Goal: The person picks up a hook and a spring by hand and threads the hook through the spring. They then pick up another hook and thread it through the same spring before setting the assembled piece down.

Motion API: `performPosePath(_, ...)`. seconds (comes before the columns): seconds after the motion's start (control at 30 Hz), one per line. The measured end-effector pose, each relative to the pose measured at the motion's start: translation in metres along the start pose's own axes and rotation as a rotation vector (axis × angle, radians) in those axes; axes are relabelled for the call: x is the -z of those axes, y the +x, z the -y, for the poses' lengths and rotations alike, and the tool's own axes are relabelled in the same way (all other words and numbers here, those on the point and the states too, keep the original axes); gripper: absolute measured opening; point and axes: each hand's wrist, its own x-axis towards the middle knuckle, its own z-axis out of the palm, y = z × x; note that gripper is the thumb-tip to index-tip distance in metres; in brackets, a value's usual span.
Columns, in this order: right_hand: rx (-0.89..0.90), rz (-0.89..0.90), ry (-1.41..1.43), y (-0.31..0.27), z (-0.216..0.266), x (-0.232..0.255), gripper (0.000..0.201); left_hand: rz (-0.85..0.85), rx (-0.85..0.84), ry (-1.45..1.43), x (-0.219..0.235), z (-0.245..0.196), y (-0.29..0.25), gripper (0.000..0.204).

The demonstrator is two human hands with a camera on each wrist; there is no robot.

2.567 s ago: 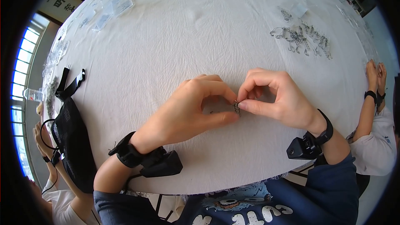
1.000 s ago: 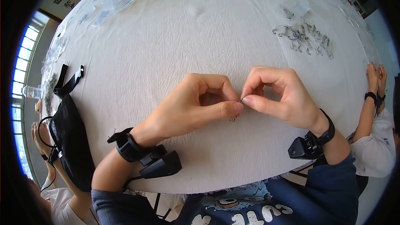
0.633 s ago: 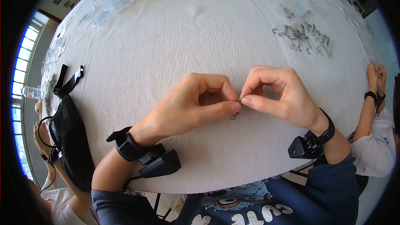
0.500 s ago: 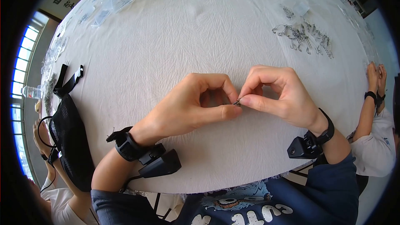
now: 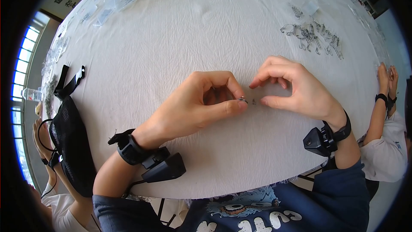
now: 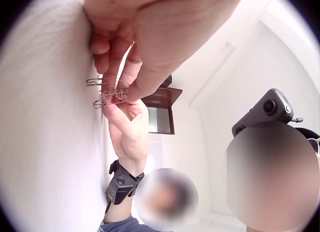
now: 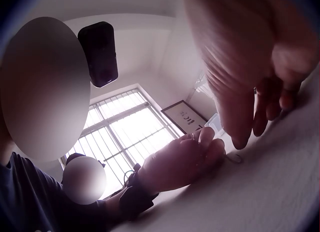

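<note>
My left hand (image 5: 193, 103) pinches a small metal wire piece (image 5: 243, 99) between thumb and index fingertip, low over the white cloth. In the left wrist view the wire piece (image 6: 115, 93) shows a coiled middle and narrow bent loops sticking out. Its kind is too small to tell. My right hand (image 5: 296, 87) hovers just to the right, thumb and index finger parted with nothing between them. A tiny dark bit (image 5: 254, 102) shows between the two hands. In the right wrist view, a thin curved hook end (image 7: 235, 157) shows by the left fingertips.
A cluster of wire hooks and chain-like pieces (image 5: 311, 38) lies at the back right beside a clear plastic box (image 5: 310, 7). Clear plastic cases (image 5: 118, 2) lie at the back left. A black mesh bag (image 5: 71, 146) lies along the left edge. Other people sit on both sides.
My right hand has let go of the wire piece and drawn back to the right, its thumb and finger spreading apart. The left hand stays nearly in place, still pinching it.
</note>
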Motion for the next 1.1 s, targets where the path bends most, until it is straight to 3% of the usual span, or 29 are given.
performPosePath(0.43, 0.115, -0.053, -0.113, 0.000, -0.005, -0.014, 0.013, 0.000, 0.020, -0.014, 0.000, 0.000, 0.000, 0.011)
performPosePath(1.1, 0.026, -0.037, -0.085, -0.001, -0.001, -0.010, 0.009, -0.023, -0.035, -0.138, 0.001, 0.002, 0.000, 0.010)
